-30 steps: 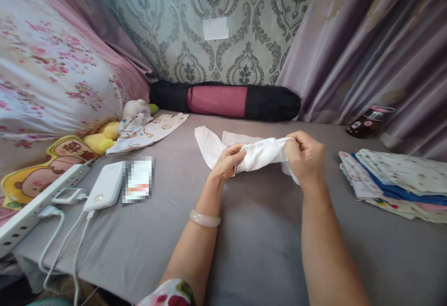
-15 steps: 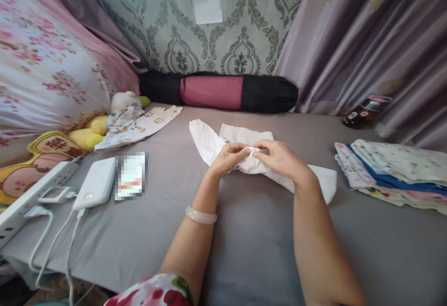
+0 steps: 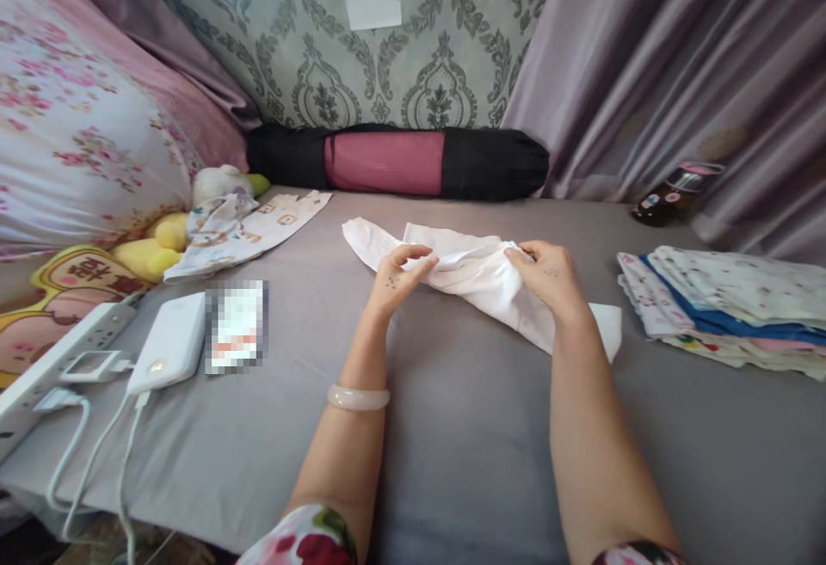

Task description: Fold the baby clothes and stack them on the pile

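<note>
A white garment with long, sleeve-like ends lies loosely across the grey sheet in front of me. My left hand has thumb and forefinger on its upper edge, near the left-hand sleeve. At the right end of that edge, my right hand pinches the cloth between thumb and fingers. Between the two hands the edge runs nearly straight, slightly raised. One end of the garment shows beyond my right wrist. A pale bangle circles my left forearm.
Folded clothes are stacked at the right, with a dark bottle behind. A black and pink roll lies along the wall. At left are a patterned cloth, soft toys, a white power bank and a power strip.
My hands were close together at the garment's middle and are now apart, the right one further right. The cloth edge between them is drawn out. The view has shifted slightly.
</note>
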`<act>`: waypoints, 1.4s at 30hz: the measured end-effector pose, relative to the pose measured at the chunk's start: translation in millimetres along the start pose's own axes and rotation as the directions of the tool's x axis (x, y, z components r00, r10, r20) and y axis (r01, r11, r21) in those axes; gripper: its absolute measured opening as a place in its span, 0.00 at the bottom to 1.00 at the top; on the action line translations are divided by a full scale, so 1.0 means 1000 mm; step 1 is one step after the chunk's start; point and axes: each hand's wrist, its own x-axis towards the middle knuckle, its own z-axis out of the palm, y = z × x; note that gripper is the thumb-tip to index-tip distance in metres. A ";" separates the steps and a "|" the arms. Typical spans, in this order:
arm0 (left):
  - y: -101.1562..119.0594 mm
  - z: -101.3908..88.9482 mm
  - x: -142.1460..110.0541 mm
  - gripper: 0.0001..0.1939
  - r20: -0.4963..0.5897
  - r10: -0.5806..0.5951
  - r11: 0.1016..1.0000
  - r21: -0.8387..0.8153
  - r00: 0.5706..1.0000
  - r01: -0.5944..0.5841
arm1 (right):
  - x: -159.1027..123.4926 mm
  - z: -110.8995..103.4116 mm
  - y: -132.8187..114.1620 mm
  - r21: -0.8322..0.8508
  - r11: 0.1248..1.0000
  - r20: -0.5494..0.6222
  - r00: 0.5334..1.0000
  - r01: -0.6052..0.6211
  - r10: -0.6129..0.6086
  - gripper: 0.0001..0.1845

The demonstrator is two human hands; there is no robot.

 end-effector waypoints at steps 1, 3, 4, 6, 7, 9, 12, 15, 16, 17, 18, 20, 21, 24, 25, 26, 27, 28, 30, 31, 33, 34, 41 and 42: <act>0.000 0.001 0.000 0.14 0.030 0.054 0.997 0.045 0.998 -0.056 | 0.001 0.001 0.003 0.001 1.000 -0.003 1.000 -0.015 0.015 0.22; -0.001 0.002 -0.001 0.15 0.091 0.136 0.979 0.139 0.987 -0.148 | 0.002 0.003 0.007 0.005 0.999 -0.004 0.999 -0.045 0.045 0.22; -0.002 0.003 -0.001 0.15 0.114 0.154 0.967 0.185 0.982 -0.173 | 0.002 0.003 0.008 0.007 0.998 -0.003 0.998 -0.058 0.058 0.22; -0.003 0.005 0.000 0.14 0.126 0.144 0.949 0.262 0.982 -0.173 | 0.002 0.002 0.009 0.012 0.997 0.002 0.997 -0.071 0.071 0.22; -0.004 0.006 0.000 0.11 0.116 0.123 0.949 0.277 0.986 -0.151 | 0.001 0.002 0.008 0.016 0.997 0.006 0.998 -0.070 0.070 0.22; -0.004 0.008 0.000 0.08 0.086 0.062 0.971 0.226 0.994 -0.080 | 0.000 0.000 0.006 0.042 0.998 0.023 0.999 -0.050 0.049 0.21; -0.004 0.010 0.001 0.13 0.079 -0.082 0.996 -0.039 0.993 0.085 | -0.003 -0.002 -0.001 0.137 0.990 0.080 0.997 -0.016 0.005 0.21; -0.007 0.010 0.002 0.20 0.059 -0.219 0.913 -0.339 0.974 0.226 | -0.005 -0.003 -0.006 0.202 0.979 0.163 0.987 -0.036 0.003 0.20; -0.009 0.010 0.003 0.21 0.038 -0.272 0.880 -0.394 0.961 0.265 | -0.006 -0.003 -0.006 0.199 0.979 0.194 0.981 -0.049 0.010 0.20; -0.012 0.011 0.004 0.23 0.019 -0.328 0.854 -0.421 0.944 0.306 | -0.007 -0.002 -0.007 0.188 0.980 0.223 0.975 -0.059 0.015 0.20; -0.014 0.011 0.004 0.25 0.004 -0.379 0.838 -0.423 0.925 0.345 | -0.007 -0.001 -0.007 0.173 0.983 0.247 0.969 -0.065 0.021 0.20; -0.016 0.012 0.004 0.26 -0.010 -0.432 0.836 -0.379 0.902 0.396 | -0.007 0.002 -0.004 0.144 0.986 0.263 0.964 -0.080 0.040 0.20; -0.016 0.012 0.004 0.27 -0.013 -0.431 0.846 -0.355 0.902 0.399 | -0.006 0.004 -0.001 0.136 0.987 0.254 0.966 -0.091 0.054 0.20; -0.008 0.010 0.002 0.25 0.037 -0.366 0.874 -0.329 0.930 0.357 | -0.002 0.010 0.011 0.112 0.986 0.194 0.975 -0.127 0.103 0.22; -0.004 0.008 0.001 0.24 0.067 -0.344 0.878 -0.329 0.937 0.346 | -0.001 0.012 0.016 0.100 0.986 0.175 0.978 -0.133 0.114 0.22; -0.001 0.006 0.000 0.22 0.099 -0.327 0.881 -0.330 0.940 0.341 | 0.001 0.014 0.021 0.083 0.987 0.158 0.980 -0.136 0.122 0.22; 0.002 0.005 -0.001 0.20 0.134 -0.315 0.881 -0.327 0.940 0.342 | 0.002 0.015 0.024 0.063 0.988 0.146 0.981 -0.140 0.129 0.22; 0.004 0.003 -0.002 0.19 0.166 -0.308 0.881 -0.323 0.937 0.346 | 0.002 0.015 0.027 0.039 0.989 0.137 0.981 -0.143 0.137 0.22; 0.006 0.002 -0.003 0.17 0.209 -0.297 0.878 -0.324 0.932 0.352 | 0.001 0.015 0.026 -0.027 0.989 0.122 0.981 -0.147 0.149 0.21; 0.005 0.002 -0.003 0.16 0.221 -0.290 0.876 -0.331 0.931 0.351 | 0.000 0.014 0.023 -0.075 0.988 0.099 0.985 -0.136 0.143 0.20; 0.004 0.003 -0.003 0.15 0.215 -0.276 0.878 -0.341 0.937 0.337 | -0.003 0.014 0.009 -0.170 0.983 0.012 0.998 -0.062 0.065 0.17; 0.004 0.004 -0.002 0.14 0.201 -0.270 0.880 -0.345 0.942 0.326 | -0.005 0.015 0.000 -0.199 0.980 -0.034 0.999 -0.005 -0.001 0.16; 0.004 0.006 -0.002 0.13 0.165 -0.218 0.896 -0.356 0.962 0.264 | -0.025 0.037 -0.058 0.203 0.975 0.260 0.956 0.086 -0.138 0.20; 0.005 0.006 -0.002 0.13 0.165 -0.206 0.900 -0.354 0.965 0.253 | -0.027 0.041 -0.061 0.270 0.962 0.298 0.945 0.052 -0.134 0.20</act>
